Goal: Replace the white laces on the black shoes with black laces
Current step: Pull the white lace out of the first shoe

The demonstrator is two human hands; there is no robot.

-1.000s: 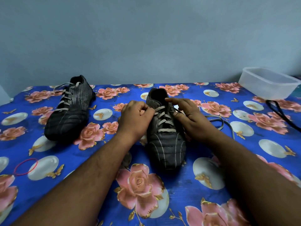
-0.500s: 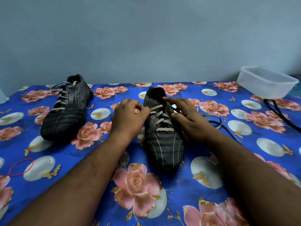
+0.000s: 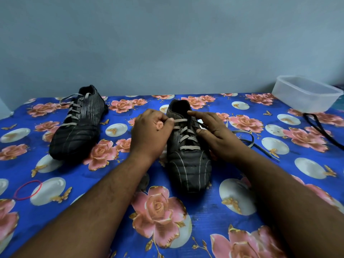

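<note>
1. Two black shoes sit on a tabletop (image 3: 214,205) covered with a blue cloth printed with pink roses. The near shoe (image 3: 188,161) lies around the middle with its toe toward the near edge. The other shoe (image 3: 78,127) lies toward the far left corner, tilted.
2. The left hand (image 3: 150,133) is curled, its fingers (image 3: 167,122) pinching the top run of the white lace (image 3: 188,131) at the near shoe's left eyelets.
3. The right hand (image 3: 216,133) rests on the right side of the same shoe. Its forefinger stretches out over the shoe's opening and its thumb presses by the laces. I cannot tell whether it grips anything.
4. A loose end of that lace (image 3: 247,138) trails on the cloth just right of the right hand.
5. The far shoe has its own white lace (image 3: 71,110) fully threaded.
6. A black lace (image 3: 320,129) lies near the right edge, just in front of a clear plastic tub (image 3: 305,95) at the far right corner.
7. A red rubber band (image 3: 28,189) lies near the left edge.
</note>
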